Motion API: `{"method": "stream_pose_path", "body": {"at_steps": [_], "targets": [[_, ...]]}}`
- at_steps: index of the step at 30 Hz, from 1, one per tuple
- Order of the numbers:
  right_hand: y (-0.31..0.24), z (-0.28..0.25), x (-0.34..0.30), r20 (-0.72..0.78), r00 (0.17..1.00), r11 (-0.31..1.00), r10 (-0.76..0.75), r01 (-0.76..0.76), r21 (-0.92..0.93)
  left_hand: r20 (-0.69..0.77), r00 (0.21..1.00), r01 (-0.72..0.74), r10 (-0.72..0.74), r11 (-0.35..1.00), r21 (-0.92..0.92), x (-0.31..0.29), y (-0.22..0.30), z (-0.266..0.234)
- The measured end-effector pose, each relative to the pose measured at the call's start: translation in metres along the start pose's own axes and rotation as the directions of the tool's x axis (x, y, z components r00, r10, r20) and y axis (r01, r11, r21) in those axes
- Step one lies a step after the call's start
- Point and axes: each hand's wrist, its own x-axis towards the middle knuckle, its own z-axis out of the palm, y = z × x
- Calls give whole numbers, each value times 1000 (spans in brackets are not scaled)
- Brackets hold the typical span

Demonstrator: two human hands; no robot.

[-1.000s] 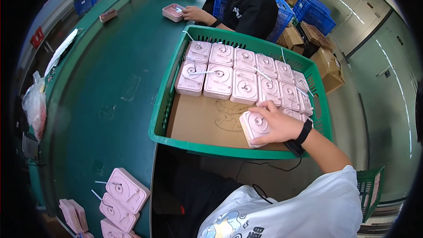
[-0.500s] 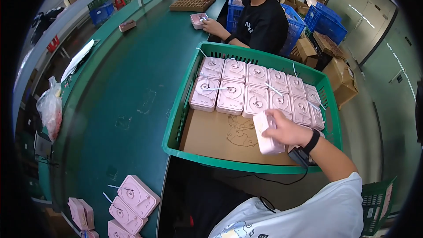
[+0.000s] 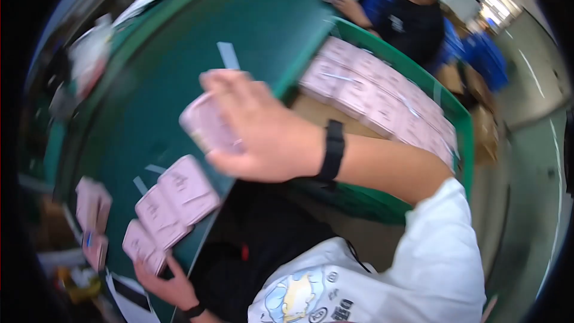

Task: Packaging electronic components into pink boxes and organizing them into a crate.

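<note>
My right hand (image 3: 272, 134) is closed round a pink turntable-shaped box (image 3: 210, 124), holding it tilted above the green table (image 3: 134, 122). A pale strip (image 3: 227, 55) shows just beyond the fingers. At the lower left, my left hand (image 3: 167, 287) has its fingers and thumb round the near end of another pink turntable-shaped box (image 3: 140, 242) on the table. Two more such boxes (image 3: 188, 188) lie beside it in a slanting row, touching one another. Motion blurs the picture, and the underside of the raised box is hidden.
A green crate (image 3: 469, 161) on my right holds rows of pink boxes (image 3: 382, 104) on brown cardboard. More pink pieces (image 3: 92, 206) stand at the table's left edge. A plastic bag (image 3: 89, 60) lies farther back. Another person (image 3: 409, 27) works beyond the crate.
My right hand has carried the pink box left, from over the crate to above the table. My left hand has come into view at the boxes lower left. The view has turned left.
</note>
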Motion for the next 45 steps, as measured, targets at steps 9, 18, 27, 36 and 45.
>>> {"method": "stream_pose_path", "body": {"at_steps": [9,18,27,36,45], "targets": [[-50,88,36,310,903,955,297,-284,-89,123,984,127,-125,992,-6,12,-36,-51],[-83,152,22,439,799,899,411,-276,-340,154,979,145,-133,987,-66,4,-60,-56],[-54,188,79,406,881,970,243,-221,-102,-3,990,138,-139,986,-98,-5,-51,-36],[-23,88,0,151,979,945,138,-176,275,-24,997,75,-72,990,120,10,-4,-19],[-10,34,-98,627,724,515,289,-669,536,-57,992,-103,116,976,194,36,25,-28]]}}
